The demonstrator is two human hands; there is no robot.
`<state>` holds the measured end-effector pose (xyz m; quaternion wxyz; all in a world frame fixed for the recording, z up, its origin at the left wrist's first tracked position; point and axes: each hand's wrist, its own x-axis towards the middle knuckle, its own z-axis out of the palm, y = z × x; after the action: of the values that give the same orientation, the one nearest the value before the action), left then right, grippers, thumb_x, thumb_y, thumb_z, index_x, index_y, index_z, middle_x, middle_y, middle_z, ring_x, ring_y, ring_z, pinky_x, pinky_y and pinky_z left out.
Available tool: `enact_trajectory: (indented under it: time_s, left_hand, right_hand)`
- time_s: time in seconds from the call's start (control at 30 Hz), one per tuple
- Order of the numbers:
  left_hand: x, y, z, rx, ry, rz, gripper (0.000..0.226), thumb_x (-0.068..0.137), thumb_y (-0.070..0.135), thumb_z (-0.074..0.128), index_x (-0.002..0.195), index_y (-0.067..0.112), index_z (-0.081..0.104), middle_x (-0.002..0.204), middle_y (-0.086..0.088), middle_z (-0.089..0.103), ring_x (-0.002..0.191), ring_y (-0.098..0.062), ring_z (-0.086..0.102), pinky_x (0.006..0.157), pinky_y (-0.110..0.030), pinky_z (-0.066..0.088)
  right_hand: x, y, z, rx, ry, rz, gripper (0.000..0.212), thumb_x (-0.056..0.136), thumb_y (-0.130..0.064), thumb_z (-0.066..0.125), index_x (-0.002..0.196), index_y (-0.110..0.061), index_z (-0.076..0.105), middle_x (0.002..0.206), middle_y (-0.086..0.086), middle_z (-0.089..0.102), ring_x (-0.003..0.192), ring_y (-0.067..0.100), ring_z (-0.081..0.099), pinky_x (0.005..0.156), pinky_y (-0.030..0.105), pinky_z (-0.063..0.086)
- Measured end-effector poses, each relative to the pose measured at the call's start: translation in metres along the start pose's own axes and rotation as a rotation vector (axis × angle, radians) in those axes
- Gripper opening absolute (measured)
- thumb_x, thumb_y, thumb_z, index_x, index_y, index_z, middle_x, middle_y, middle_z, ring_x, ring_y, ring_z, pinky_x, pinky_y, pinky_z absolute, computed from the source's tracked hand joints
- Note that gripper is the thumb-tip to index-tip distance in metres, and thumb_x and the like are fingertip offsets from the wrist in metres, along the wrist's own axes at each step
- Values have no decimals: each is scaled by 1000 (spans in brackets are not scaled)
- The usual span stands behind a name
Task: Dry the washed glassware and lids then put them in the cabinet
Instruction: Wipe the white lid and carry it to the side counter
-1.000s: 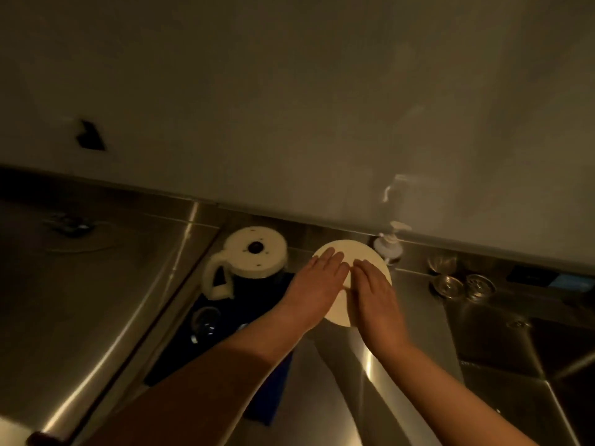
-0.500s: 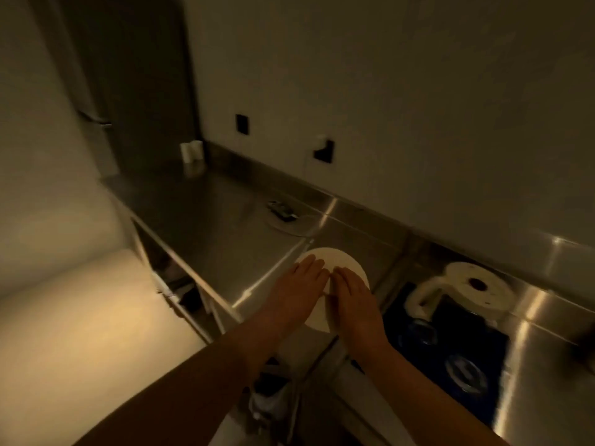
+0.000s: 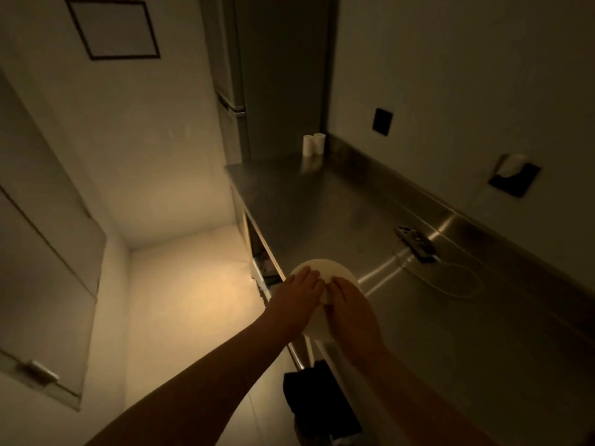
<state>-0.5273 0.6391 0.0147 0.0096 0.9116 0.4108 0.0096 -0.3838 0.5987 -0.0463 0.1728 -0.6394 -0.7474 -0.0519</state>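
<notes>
Both hands, left hand [image 3: 297, 299] and right hand [image 3: 349, 305], lay flat with fingers together on a round, cream-white lid [image 3: 325, 268], clasping it between them above the front edge of the stainless-steel counter [image 3: 338, 214]. The step in hand appeared to be carrying the lid toward storage. The next move would call for a located cabinet and one hand freed to open it.

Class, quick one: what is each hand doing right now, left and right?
Left hand: fingers spread flat over the round white lid, holding it.
Right hand: also pressed on the same lid, holding it from the other side.
</notes>
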Motion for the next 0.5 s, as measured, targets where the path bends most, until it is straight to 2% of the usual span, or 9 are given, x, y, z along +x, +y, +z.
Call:
enact_trajectory:
  time_s: [0.03, 0.07, 0.17, 0.23, 0.3, 0.33, 0.43, 0.5]
  left_hand:
    - [13, -16, 2, 4, -5, -25, 64, 97, 28, 50, 150, 17, 16, 159, -4, 10, 145, -24, 11, 116, -34, 15]
    - [25, -32, 5, -9, -6, -53, 65, 97, 30, 51, 150, 17, 16, 159, -4, 11, 145, -23, 11, 116, -34, 15]
    - [49, -76, 11, -45, -25, -108, 65, 95, 28, 53, 149, 16, 19, 158, -6, 14, 145, -24, 14, 115, -35, 18]
    - [62, -108, 19, -59, -31, -142, 63, 96, 27, 52, 149, 15, 20, 157, -6, 17, 144, -24, 17, 114, -35, 22]
    - [78, -143, 28, -63, -32, -173, 60, 96, 26, 51, 148, 15, 23, 156, -6, 20, 143, -24, 20, 113, -34, 25]
    - [86, -160, 33, -67, -35, -180, 60, 96, 25, 52, 148, 15, 23, 155, -6, 21, 142, -24, 21, 112, -34, 27]
    - [115, -219, 44, -62, -40, -196, 61, 93, 26, 56, 146, 15, 27, 153, -6, 25, 140, -24, 26, 110, -34, 30]
    - [138, -260, 47, -50, -38, -177, 62, 90, 26, 60, 143, 15, 30, 150, -5, 30, 138, -23, 29, 108, -34, 33]
  right_hand:
    - [20, 2, 10, 11, -59, -1, 110, 34, -48, 91, 122, -4, 43, 113, 19, 65, 95, 32, 67, 75, 42, 56]
    - [39, 3, 18, 21, -87, -8, 115, 29, -48, 92, 123, -4, 42, 113, 19, 65, 95, 32, 67, 75, 43, 56]
    - [92, 1, 43, 79, -169, -36, 113, 29, -45, 92, 123, -5, 43, 112, 19, 65, 95, 33, 67, 75, 44, 55]
    - [123, -6, 61, 114, -182, -67, 103, 38, -41, 93, 120, -5, 44, 110, 19, 66, 93, 33, 68, 73, 44, 57]
    - [156, -15, 80, 113, -156, -130, 81, 61, -42, 84, 121, -6, 43, 110, 18, 66, 94, 31, 68, 73, 43, 57]
    - [172, -18, 90, 108, -142, -154, 77, 66, -45, 79, 121, -6, 43, 111, 17, 66, 94, 30, 67, 75, 42, 57]
    - [232, -34, 117, 113, -191, -140, 98, 37, -42, 93, 117, -6, 48, 108, 16, 67, 94, 30, 68, 75, 41, 56]
    - [275, -46, 133, 107, -205, -84, 92, 31, -36, 96, 109, -5, 59, 104, 15, 69, 90, 30, 69, 71, 41, 57]
